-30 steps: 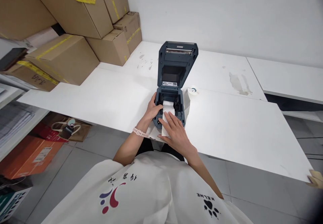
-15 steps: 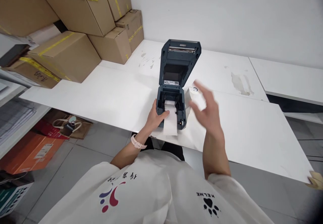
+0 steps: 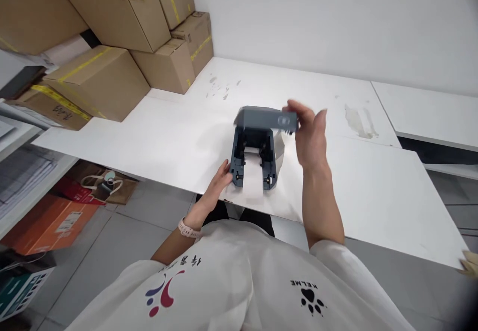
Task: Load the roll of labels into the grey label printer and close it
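Note:
A dark grey label printer (image 3: 255, 164) sits near the front edge of the white table (image 3: 354, 191). A strip of white label paper (image 3: 254, 180) runs out of its front. Its lid (image 3: 266, 119) is halfway down and blurred. My right hand (image 3: 308, 134) holds the lid's right side, fingers curled over it. Against the printer's front left corner rests my left hand (image 3: 221, 176), which has a pale wristband.
Cardboard boxes (image 3: 112, 37) with yellow tape are stacked at the table's back left. An orange box (image 3: 45, 224) and a bag (image 3: 102, 184) lie on the floor to the left. A second white table (image 3: 429, 117) stands to the right.
My right hand left the paper, rose to the lid and swung it down from upright to half shut. My left hand slid from inside the printer to its front corner.

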`<state>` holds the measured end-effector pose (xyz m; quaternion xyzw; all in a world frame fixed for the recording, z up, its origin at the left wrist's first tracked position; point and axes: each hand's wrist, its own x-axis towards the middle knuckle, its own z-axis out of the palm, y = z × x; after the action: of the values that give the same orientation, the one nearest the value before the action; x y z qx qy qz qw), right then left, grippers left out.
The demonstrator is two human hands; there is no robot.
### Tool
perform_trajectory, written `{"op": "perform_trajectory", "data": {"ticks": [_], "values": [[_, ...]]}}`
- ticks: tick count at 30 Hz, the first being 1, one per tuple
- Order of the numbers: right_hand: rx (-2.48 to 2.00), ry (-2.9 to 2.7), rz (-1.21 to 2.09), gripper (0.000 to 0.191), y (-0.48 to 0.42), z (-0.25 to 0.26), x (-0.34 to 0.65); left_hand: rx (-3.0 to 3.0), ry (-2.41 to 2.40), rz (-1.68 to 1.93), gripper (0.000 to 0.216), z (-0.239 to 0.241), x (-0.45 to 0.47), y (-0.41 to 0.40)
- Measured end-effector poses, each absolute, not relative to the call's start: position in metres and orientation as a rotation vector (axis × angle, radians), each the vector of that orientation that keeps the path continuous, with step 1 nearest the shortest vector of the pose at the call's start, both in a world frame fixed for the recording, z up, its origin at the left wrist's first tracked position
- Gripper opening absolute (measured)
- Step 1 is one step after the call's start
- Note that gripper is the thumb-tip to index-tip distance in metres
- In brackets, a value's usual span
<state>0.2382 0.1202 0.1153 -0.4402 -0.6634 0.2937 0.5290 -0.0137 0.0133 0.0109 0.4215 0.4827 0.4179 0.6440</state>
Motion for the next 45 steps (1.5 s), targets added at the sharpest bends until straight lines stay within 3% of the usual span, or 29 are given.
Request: {"op": "perform_trajectory", "data": {"ticks": [6, 14, 21, 24, 26, 32, 38, 45], "values": [[-1.215, -1.83, 0.5, 0.04, 0.038, 0.063, 0.214, 0.856, 1.127, 0.94, 0.085, 0.025, -0.01, 0.019], [-1.289, -1.787, 0.376, 0.039, 0.031, 0.04, 0.197, 0.95, 1.137, 1.007, 0.084, 0.044, 0.018, 0.032], [-1.186, -1.735, 0.329, 0.033, 0.033, 0.032, 0.196, 1.073, 1.165, 1.004, 0.079, 0.033, 0.008, 0.026], [-1.17, -1.713, 0.371, 0.026, 0.032, 0.035, 0.195, 1.113, 1.447, 1.073, 0.066, 0.023, 0.005, 0.0], [-1.163, -1.698, 0.4, 0.022, 0.03, 0.037, 0.195, 1.108, 1.598, 1.055, 0.045, 0.02, 0.006, -0.019], [-1.141, -1.712, 0.391, 0.021, 0.031, 0.036, 0.199, 0.925, 1.083, 0.627, 0.052, 0.028, 0.023, -0.026], [-1.127, -1.822, 0.336, 0.028, 0.031, 0.034, 0.205, 0.887, 1.044, 0.627, 0.045, 0.033, 0.028, -0.011], [-1.327, -1.973, -0.05, 0.021, 0.023, 0.042, 0.201, 1.013, 1.123, 0.627, 0.048, 0.033, 0.019, -0.019]]}}
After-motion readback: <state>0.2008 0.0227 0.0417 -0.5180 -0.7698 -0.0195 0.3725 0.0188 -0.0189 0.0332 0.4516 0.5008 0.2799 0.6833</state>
